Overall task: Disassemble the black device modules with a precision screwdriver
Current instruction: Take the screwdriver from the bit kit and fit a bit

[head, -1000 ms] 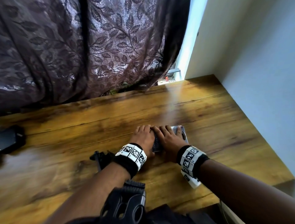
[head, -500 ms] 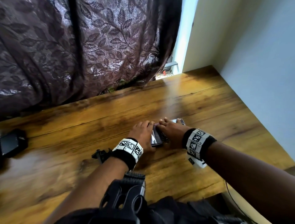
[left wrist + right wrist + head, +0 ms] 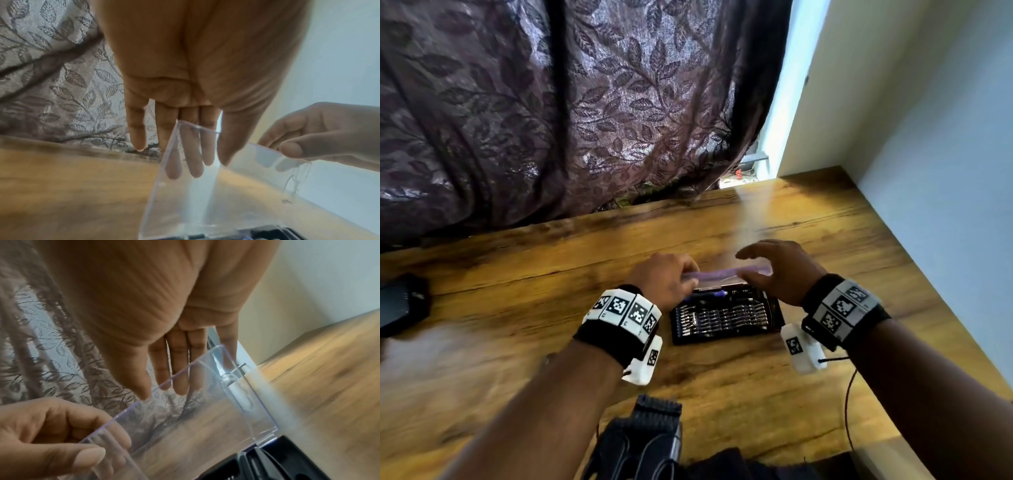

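Since half second ago: clear lid point(image 3: 722, 274) raised off black bit case point(image 3: 724, 318), earlier under both hands. One case, one lid, two hands. Left hand point(image 3: 664, 279) grip pinches lid's left end; right hand point(image 3: 780, 270) pinches right end. Case on counter point(image 3: 825, 377), long axis left-right; screwdriver point(image 3: 709, 294) along far edge. Black device point(image 3: 397, 305) far left.

From my head the camera looks forward and down over my forearms to the wooden table point(image 3: 551, 308), with the curtain point(image 3: 585, 102) behind it. Each wrist camera sits close under my palm, facing along my fingers. All three views share the clear lid point(image 3: 722, 275) point(image 3: 216, 194) point(image 3: 195, 410) and both my hands.
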### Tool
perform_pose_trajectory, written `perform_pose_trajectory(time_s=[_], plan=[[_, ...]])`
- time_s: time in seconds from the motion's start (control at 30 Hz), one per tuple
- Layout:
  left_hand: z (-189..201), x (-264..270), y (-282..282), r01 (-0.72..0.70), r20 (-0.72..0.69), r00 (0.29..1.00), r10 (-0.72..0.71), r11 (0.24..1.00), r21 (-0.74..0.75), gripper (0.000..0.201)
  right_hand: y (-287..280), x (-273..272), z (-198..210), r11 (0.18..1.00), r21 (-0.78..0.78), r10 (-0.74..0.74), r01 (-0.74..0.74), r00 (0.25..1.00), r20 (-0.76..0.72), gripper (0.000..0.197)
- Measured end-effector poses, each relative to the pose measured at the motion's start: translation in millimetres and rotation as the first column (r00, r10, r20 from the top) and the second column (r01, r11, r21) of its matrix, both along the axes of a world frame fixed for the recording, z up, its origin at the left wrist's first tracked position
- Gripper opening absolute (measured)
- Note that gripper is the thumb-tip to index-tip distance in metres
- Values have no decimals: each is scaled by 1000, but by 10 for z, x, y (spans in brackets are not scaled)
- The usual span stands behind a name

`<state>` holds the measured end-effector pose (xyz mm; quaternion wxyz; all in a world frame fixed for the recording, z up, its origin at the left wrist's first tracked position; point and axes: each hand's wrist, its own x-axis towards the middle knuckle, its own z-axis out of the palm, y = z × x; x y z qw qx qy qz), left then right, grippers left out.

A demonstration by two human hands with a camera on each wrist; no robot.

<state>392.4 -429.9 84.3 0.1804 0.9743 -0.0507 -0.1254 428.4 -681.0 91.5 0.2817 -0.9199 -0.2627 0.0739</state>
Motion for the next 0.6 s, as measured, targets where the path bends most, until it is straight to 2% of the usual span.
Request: perform_pose_trajectory(time_s=[0.1,0.23,0.43,0.6], plan=[[73,98,25,-102,113,989,99,995,20,27,-80,38,-124,992,63,-116,113,993,38,30],[16,201,2,-159,194,969,155,987,7,37,-118,115,-326,958,97,-268,269,963,-20,47],[-217,396,11,-109,75,992,106,993,39,54,-118,303,-550,933,90,-325,349,922,-210,63],[-312,488,103,-17,-83,996,25,995,96,68,-123,363,-650,943,49,-308,331,916,-257,61]])
